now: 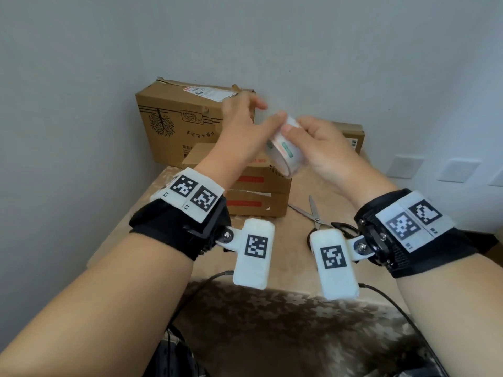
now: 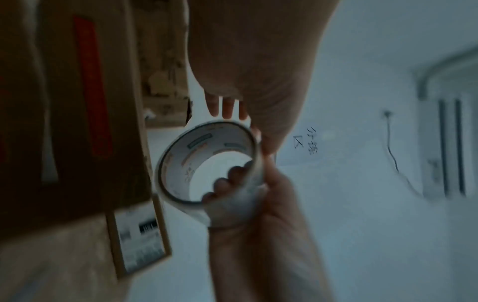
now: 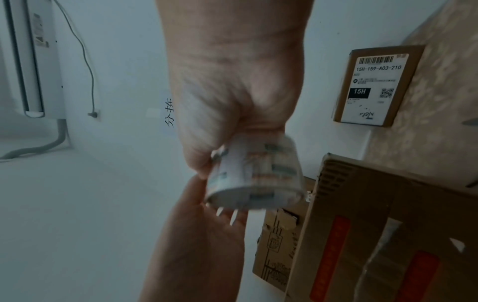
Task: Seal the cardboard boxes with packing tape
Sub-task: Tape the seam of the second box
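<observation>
Pale walls meet in a corner behind a beige patterned surface (image 1: 313, 270), where three cardboard boxes sit: a tall box (image 1: 179, 123) at the back left, a red-striped box (image 1: 258, 191) in front of it, and a flat labelled box (image 1: 353, 138) to the right; scissors (image 1: 317, 213) lie open on the surface just right of the red-striped box.

Above these boxes, between the two hands, is the tape roll (image 1: 284, 149); the right hand (image 1: 321, 148) has it in its grip, fingers hooked through the core and thumb pressed on the outer wrap; the left hand (image 1: 245, 129) has a loose, relaxed grip holding nothing, its thumb tip touching the roll's upper rim while the fingers spread behind.

What the coming move turns on, as I judge it: the roll's axis runs roughly across from hand to hand, tilted, so its outer band faces the left thumb; the left hand is the free one to find and peel the tape's end; that end cannot be made out; the red-striped box lies directly below, nearest of the three.
</observation>
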Motion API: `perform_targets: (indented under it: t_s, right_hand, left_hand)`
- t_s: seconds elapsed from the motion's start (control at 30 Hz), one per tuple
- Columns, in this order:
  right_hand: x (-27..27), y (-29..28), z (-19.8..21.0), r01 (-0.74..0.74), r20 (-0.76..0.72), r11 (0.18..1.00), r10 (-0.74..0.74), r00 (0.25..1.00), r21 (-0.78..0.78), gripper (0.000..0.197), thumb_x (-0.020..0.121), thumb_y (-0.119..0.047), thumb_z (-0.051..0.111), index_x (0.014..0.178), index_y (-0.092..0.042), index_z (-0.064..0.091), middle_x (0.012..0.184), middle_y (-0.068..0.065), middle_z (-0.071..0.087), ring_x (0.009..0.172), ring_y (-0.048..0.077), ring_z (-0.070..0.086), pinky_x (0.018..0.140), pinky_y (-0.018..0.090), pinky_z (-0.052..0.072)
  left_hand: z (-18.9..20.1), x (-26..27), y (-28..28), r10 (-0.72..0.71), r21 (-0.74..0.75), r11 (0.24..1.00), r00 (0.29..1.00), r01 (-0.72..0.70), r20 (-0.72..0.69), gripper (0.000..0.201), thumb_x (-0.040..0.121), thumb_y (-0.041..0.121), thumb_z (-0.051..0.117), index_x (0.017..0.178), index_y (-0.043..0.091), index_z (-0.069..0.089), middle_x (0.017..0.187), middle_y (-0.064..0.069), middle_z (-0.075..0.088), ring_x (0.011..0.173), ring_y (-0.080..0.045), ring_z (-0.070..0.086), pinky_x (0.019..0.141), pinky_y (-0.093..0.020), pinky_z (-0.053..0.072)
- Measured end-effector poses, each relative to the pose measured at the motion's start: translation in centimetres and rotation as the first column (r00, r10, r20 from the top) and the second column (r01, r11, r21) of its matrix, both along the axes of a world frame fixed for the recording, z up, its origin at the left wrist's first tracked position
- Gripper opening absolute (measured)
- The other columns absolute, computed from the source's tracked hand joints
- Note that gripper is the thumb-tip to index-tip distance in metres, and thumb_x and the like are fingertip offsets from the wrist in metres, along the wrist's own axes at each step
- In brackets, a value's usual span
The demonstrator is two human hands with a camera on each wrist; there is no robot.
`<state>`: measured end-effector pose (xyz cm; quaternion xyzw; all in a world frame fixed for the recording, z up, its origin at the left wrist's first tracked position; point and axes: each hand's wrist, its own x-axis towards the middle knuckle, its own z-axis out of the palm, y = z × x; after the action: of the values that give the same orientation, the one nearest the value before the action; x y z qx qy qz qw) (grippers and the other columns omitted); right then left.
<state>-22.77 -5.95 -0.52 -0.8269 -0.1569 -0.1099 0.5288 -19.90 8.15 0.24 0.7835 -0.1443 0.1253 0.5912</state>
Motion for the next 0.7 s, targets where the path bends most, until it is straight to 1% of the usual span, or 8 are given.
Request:
perform_targets:
  t_s: [0.03,0.1,0.17,0.23,0.3,0.43,0.53,0.7]
  right_hand:
    - [-0.1,0.1,-0.1,-0.052,-0.024,0.998,0.052,0.998,0.025,0.022,0.099,-0.029,0.049,0.091,-0.014,0.063,0.085,0.009,0.065,0.078,0.02,0.059,0.073,0.035,0.044]
    - [-0.2,0.2,-0.2,-0.111,-0.063,0.987,0.119,0.991,0.12,0.022,0.096,-0.027,0.053,0.09,-0.01,0.066,0.085,0.013,0.069,0.08,0.024,0.062,0.076,0.036,0.046]
    - [-0.3,0.4,-0.2,-0.134,-0.083,0.97,0.154,0.985,0.201,0.019,0.094,-0.023,0.056,0.084,-0.013,0.068,0.08,0.007,0.07,0.078,0.023,0.062,0.077,0.036,0.046]
    - [-0.1,0.3,-0.3,-0.137,-0.095,0.947,0.171,0.981,0.29,0.017,0.086,-0.025,0.061,0.075,-0.016,0.07,0.077,0.005,0.068,0.078,0.024,0.06,0.078,0.036,0.044]
    - [0.0,0.0,-0.5,-0.144,-0.109,0.912,0.2,0.974,0.385,0.018,0.08,-0.024,0.065,0.067,-0.017,0.074,0.075,0.005,0.068,0.077,0.023,0.059,0.081,0.038,0.043]
    - [0.3,-0.4,-1.4,-0.18,-0.127,0.868,0.266,0.956,0.464,0.014,0.077,-0.027,0.077,0.066,-0.017,0.075,0.076,0.004,0.071,0.075,0.018,0.062,0.082,0.034,0.046]
    - [0.6,-0.8,-1.7,-0.219,-0.106,0.837,0.311,0.944,0.502,0.025,0.062,-0.038,0.078,0.07,-0.015,0.075,0.074,0.001,0.071,0.072,0.014,0.063,0.077,0.025,0.05]
    - [0.5,-0.8,-1.4,-0.232,-0.08,0.785,0.336,0.938,0.574,0.022,0.062,-0.031,0.072,0.072,-0.012,0.074,0.075,0.001,0.071,0.071,0.01,0.064,0.069,0.019,0.051]
  left_hand:
    - [0.1,-0.3,0.1,-0.066,0.031,0.997,0.998,0.065,0.018,0.01,0.092,0.031,0.058,0.093,0.022,0.054,0.104,0.004,0.05,0.091,-0.005,0.053,0.08,-0.019,0.045]
    - [0.3,-0.8,0.2,-0.197,0.02,0.98,0.98,0.198,-0.03,0.028,0.097,0.024,0.051,0.07,0.02,0.052,0.066,0.014,0.053,0.059,0.001,0.05,0.058,-0.012,0.039]
    - [0.4,-0.8,0.3,-0.204,0.0,0.979,0.977,0.204,-0.056,0.04,0.097,0.02,0.05,0.057,0.021,0.045,0.049,0.013,0.045,0.047,-0.002,0.042,0.05,-0.014,0.033]
    - [0.3,-0.6,0.4,-0.158,-0.057,0.987,0.983,0.153,-0.089,0.038,0.096,0.022,0.051,0.058,0.02,0.048,0.051,0.012,0.047,0.051,-0.006,0.045,0.056,-0.018,0.035]
    - [0.0,-0.5,0.5,-0.144,-0.209,0.973,0.971,0.103,-0.189,0.03,0.092,0.028,0.055,0.064,0.018,0.055,0.059,0.006,0.055,0.061,-0.014,0.051,0.066,-0.027,0.039]
    - [-1.1,0.1,0.5,-0.2,-0.426,0.904,0.925,0.046,-0.324,0.026,0.093,0.027,0.053,0.072,0.014,0.058,0.062,0.0,0.06,0.059,-0.017,0.056,0.064,-0.031,0.043]
    - [-1.6,0.9,0.6,-0.321,-0.642,0.765,0.89,0.043,-0.322,0.022,0.093,0.024,0.052,0.075,0.013,0.055,0.067,-0.002,0.05,0.059,-0.014,0.047,0.061,-0.029,0.042]
    - [-2.0,1.5,0.8,-0.491,-0.854,0.521,0.817,-0.003,-0.303,0.025,0.092,0.023,0.046,0.069,0.014,0.044,0.065,0.003,0.03,0.054,-0.01,0.03,0.046,-0.021,0.033]
